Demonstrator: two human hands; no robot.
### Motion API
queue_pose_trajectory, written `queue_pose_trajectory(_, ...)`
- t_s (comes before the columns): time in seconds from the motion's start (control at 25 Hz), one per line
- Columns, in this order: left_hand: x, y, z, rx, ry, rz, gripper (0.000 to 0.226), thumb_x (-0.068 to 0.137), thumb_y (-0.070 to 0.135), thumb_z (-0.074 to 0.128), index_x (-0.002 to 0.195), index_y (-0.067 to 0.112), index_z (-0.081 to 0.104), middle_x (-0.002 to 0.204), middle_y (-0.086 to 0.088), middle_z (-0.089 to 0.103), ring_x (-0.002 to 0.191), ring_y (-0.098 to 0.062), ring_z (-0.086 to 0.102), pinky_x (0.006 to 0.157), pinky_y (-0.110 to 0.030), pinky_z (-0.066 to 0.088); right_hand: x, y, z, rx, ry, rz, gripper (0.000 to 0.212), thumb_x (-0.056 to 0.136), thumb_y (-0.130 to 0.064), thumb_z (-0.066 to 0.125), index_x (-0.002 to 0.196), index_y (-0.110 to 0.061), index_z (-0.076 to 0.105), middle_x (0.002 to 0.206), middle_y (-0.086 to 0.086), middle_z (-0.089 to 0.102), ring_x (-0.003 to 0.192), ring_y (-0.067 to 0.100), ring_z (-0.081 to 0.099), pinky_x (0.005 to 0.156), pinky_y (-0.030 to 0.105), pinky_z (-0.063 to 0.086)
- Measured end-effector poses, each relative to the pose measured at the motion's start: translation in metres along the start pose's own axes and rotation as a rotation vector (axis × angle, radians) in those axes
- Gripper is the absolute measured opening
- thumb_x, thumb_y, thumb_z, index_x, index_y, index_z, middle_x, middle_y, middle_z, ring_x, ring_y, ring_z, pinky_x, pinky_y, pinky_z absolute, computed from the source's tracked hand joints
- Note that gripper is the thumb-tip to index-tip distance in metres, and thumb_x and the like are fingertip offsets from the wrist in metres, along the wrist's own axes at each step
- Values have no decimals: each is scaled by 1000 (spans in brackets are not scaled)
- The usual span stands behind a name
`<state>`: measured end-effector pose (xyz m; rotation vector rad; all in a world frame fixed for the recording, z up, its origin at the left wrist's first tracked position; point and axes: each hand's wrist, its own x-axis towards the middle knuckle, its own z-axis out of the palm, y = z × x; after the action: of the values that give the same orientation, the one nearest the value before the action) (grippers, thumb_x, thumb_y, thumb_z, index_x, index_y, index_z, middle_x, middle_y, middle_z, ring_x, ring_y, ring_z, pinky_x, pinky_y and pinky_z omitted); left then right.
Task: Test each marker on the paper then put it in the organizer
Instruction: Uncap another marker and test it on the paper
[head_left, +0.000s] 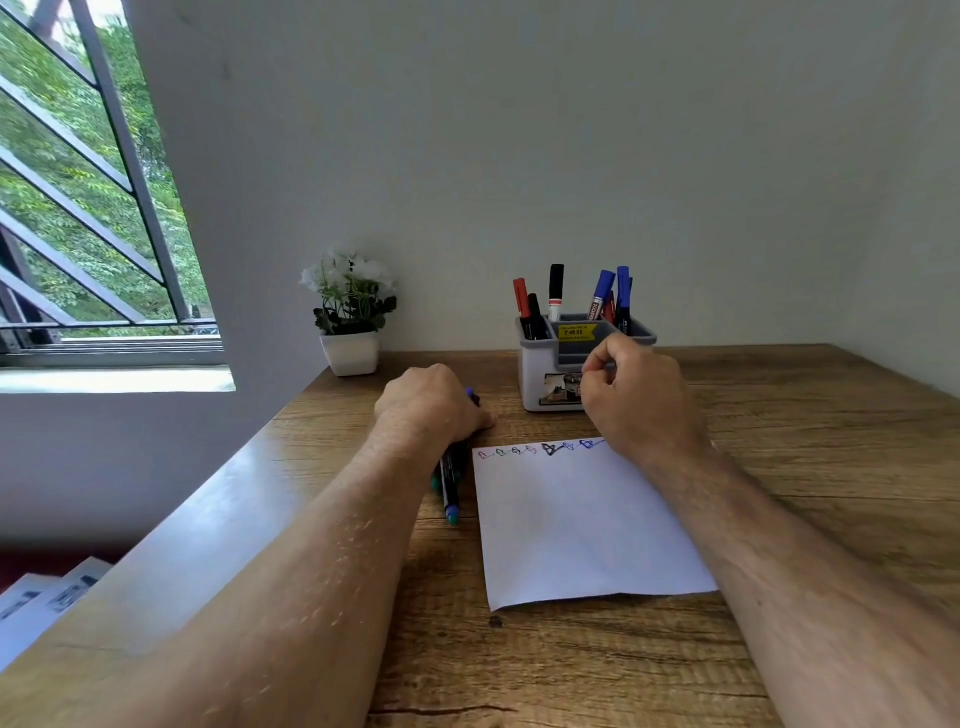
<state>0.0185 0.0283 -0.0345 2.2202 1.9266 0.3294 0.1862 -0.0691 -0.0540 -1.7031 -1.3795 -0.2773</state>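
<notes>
A white sheet of paper lies on the wooden desk, with a row of small test scribbles along its far edge. Behind it stands a white and grey organizer holding several red, black and blue markers. My left hand rests on a bunch of loose markers lying left of the paper; their green-tipped ends stick out toward me. My right hand hovers in front of the organizer, fingers curled shut, and I see nothing in them.
A small white pot with white flowers stands at the desk's back left by the wall. A barred window is to the left. Some papers lie below the desk's left edge.
</notes>
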Motion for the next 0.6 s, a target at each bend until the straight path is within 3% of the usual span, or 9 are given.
queue_pose_trajectory(0.16, -5, 2, -2, 41, 12, -6, 58, 71, 68, 73, 78, 16, 49, 79, -3, 57, 77, -21, 60, 64, -33, 50, 0, 0, 0, 1, -1, -7, 12, 93, -13, 52, 87, -21, 57, 77, -1, 63, 70, 14, 64, 60, 29, 57)
queue_pose_trajectory(0.36, -8, 4, -9, -22, 112, 43, 51, 73, 60, 77, 98, 17, 63, 89, -2, 59, 83, -23, 60, 66, -34, 50, 0, 0, 0, 12, 5, -8, 12, 93, -12, 53, 86, -21, 57, 77, -1, 62, 71, 13, 63, 62, 30, 58)
queue_pose_trajectory(0.6, -14, 7, -7, 11, 127, 57, 48, 76, 52, 78, 105, 16, 64, 89, -3, 57, 80, -23, 56, 68, -36, 51, 0, 0, 1, 11, 11, -18, 12, 93, -12, 53, 86, -22, 56, 77, -1, 62, 71, 13, 63, 62, 30, 58)
